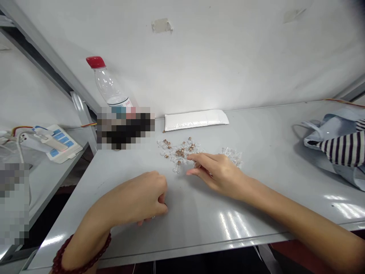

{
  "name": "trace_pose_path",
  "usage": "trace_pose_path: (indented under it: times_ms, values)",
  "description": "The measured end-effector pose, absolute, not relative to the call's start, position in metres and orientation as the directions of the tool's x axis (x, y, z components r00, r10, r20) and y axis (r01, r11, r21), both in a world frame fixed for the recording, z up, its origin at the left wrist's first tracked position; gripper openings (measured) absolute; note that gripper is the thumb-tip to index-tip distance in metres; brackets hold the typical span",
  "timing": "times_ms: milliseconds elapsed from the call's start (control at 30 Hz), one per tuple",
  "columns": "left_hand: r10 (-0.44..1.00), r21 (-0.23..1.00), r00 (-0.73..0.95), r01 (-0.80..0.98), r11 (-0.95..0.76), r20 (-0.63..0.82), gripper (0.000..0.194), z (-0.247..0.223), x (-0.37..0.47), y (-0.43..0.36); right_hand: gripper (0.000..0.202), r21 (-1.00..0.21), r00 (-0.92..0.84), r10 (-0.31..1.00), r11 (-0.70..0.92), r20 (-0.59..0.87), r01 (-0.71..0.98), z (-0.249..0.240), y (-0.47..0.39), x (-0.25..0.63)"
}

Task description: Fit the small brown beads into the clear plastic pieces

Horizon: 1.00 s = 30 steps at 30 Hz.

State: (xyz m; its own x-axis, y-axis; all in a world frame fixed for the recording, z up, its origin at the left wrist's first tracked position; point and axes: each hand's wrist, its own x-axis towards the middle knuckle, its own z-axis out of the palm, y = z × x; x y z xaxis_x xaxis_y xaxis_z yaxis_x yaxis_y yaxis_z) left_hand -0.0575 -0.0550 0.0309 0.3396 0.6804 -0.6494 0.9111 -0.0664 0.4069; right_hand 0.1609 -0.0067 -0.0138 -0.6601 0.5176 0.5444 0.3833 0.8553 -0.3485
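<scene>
Several tiny clear bottles with brown cork stoppers [180,152] lie loosely heaped in the middle of the grey table. My right hand [218,171] reaches in at the heap's right side, thumb and forefinger apart. Its other fingers are partly hidden behind them. Just past its knuckles is a second small pile of clear pieces [232,156], partly covered by the hand. My left hand [139,198] is curled closed above the table, nearer the front edge. A small shiny bit shows under its fingers, but what it holds is hidden.
A white padded pouch [196,120] lies against the wall. A red-capped plastic bottle [110,85] stands at the back left, behind a blurred dark object [125,131]. A power strip [61,142] is on the left-hand surface. At right sits a bag with striped cloth [342,148].
</scene>
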Motion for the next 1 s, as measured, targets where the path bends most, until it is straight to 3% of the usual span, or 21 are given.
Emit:
trace_pose_path:
  times_ms: [267, 433, 700, 1000]
  values:
    - [0.743, 0.445, 0.437, 0.871, -0.208, -0.507, 0.026, 0.033, -0.045, -0.055, 0.031, -0.395, -0.569, 0.603, 0.797, 0.559, 0.457, -0.015, 0.003, 0.163]
    - [0.866, 0.559, 0.3, 0.829, -0.029, -0.4, 0.018, 0.033, -0.049, -0.045, 0.028, -0.381, -0.527, 0.705, 0.704, 0.474, 0.599, -0.014, 0.012, 0.168]
    - [0.943, 0.668, 0.051, 0.718, 0.195, -0.329, 0.023, 0.019, -0.05, -0.022, 0.029, -0.452, -0.443, 0.828, 0.559, 0.343, 0.695, -0.012, 0.026, 0.175]
    - [0.983, 0.814, -0.006, 0.561, 0.154, -0.182, 0.031, -0.004, -0.055, -0.008, 0.03, -0.491, -0.377, 0.869, 0.493, 0.321, 0.718, -0.02, 0.044, 0.18]
